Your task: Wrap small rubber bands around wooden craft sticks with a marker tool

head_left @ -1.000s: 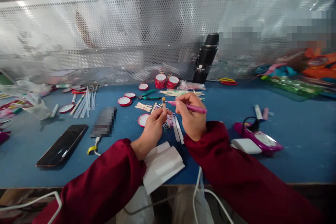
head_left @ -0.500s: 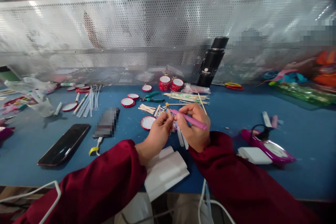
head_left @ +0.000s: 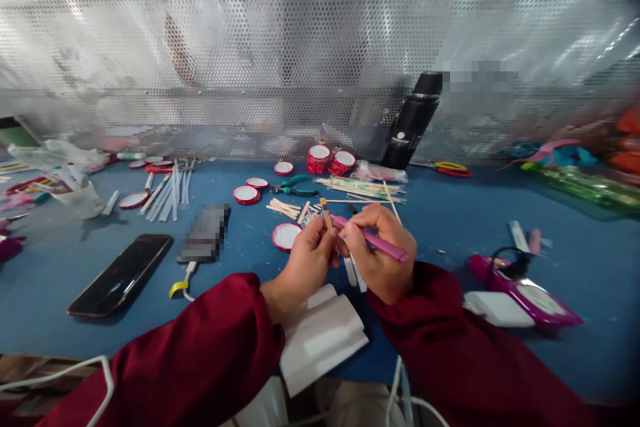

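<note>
My left hand (head_left: 307, 260) pinches a small wooden stick (head_left: 327, 211) upright; its top end is yellow. My right hand (head_left: 385, 257) is closed round a pink pen (head_left: 383, 244), whose front end points left at the stick. Whether the pen touches the wood I cannot tell. Behind the fingers lie wooden craft sticks (head_left: 283, 208) and a small red-rimmed white disc (head_left: 287, 237). Under my wrists rests a folded white paper (head_left: 323, 340). Some small colourful bits beyond the left hand are partly hidden.
Green-handled pliers (head_left: 295, 187), small red drums (head_left: 318, 160) and bamboo sticks (head_left: 360, 187) lie farther back. A black flask (head_left: 413, 123) leans against the perforated metal screen (head_left: 240, 67). To the left are a phone (head_left: 120, 275) and clear glue sticks (head_left: 160, 200); a purple glue gun (head_left: 525, 290) lies right.
The camera view has shifted slightly, so everything sits a little farther right. Both hands keep the same hold on the stick and pen.
</note>
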The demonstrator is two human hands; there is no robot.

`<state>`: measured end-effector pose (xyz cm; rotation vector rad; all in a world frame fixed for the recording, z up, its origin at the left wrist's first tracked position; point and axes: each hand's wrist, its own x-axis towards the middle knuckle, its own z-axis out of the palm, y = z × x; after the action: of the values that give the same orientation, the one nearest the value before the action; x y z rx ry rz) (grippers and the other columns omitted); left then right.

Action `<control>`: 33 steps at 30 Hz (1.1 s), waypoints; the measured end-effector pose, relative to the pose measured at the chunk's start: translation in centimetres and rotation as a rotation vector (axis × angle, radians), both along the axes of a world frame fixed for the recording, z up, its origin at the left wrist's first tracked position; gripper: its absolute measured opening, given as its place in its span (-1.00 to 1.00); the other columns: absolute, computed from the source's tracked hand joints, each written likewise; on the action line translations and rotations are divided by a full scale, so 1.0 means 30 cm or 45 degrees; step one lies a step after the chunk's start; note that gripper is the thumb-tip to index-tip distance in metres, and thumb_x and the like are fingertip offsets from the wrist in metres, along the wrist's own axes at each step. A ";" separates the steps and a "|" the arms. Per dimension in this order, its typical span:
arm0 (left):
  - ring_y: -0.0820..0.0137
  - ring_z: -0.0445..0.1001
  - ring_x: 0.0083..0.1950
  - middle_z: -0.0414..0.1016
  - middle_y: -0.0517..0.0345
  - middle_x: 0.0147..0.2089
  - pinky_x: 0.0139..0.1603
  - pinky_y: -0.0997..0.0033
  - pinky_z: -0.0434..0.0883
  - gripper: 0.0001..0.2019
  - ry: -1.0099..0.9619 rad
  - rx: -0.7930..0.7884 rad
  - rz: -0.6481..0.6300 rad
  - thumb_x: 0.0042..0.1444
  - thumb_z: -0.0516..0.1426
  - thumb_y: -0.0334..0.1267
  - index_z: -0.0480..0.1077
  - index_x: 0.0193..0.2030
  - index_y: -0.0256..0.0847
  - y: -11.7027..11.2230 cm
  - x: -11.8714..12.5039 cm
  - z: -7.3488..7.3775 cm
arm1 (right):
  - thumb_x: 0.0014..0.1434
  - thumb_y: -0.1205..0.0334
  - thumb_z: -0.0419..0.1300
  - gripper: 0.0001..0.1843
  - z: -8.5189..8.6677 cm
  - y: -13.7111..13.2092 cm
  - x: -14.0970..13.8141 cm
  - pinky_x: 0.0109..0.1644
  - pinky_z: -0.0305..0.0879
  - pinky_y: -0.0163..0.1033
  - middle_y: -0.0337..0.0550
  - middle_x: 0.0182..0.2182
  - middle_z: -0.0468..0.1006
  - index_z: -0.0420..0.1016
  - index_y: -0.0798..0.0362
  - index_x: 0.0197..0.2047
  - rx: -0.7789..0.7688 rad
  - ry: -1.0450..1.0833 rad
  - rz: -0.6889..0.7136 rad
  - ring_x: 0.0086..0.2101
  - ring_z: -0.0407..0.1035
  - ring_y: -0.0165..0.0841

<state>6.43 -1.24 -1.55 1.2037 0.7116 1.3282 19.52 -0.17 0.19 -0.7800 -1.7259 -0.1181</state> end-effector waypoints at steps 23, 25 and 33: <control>0.56 0.25 -0.58 0.31 0.31 -0.49 -0.56 0.49 0.16 -0.62 0.001 0.053 0.036 0.20 0.19 0.08 0.24 -0.36 -0.17 0.015 0.005 -0.026 | 0.28 0.29 0.17 -0.86 0.000 0.003 -0.005 -0.17 0.36 -0.11 -0.22 -0.43 0.51 0.37 -0.06 -0.34 0.012 -0.056 -0.012 -0.31 0.42 -0.27; 0.57 0.25 -0.58 0.32 0.31 -0.49 -0.56 0.50 0.17 -0.62 0.003 0.045 0.043 0.19 0.20 0.09 0.24 -0.37 -0.17 0.014 0.005 -0.026 | 0.28 0.30 0.17 -0.87 0.000 0.005 -0.005 -0.18 0.36 -0.13 -0.23 -0.43 0.50 0.36 -0.06 -0.34 0.030 -0.065 -0.010 -0.31 0.42 -0.27; 0.55 0.24 -0.61 0.29 0.35 -0.57 -0.58 0.50 0.13 -0.65 0.012 -0.004 0.046 0.17 0.21 0.07 0.29 -0.30 -0.18 0.004 -0.002 0.001 | 0.27 0.30 0.18 -0.84 0.004 0.010 0.009 -0.23 0.32 -0.14 -0.23 -0.45 0.48 0.35 -0.06 -0.36 0.018 -0.041 -0.104 -0.38 0.39 -0.29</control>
<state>6.36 -1.13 -1.53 1.2003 0.7451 1.3513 19.79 0.12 0.30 -0.8422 -1.7219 -0.1990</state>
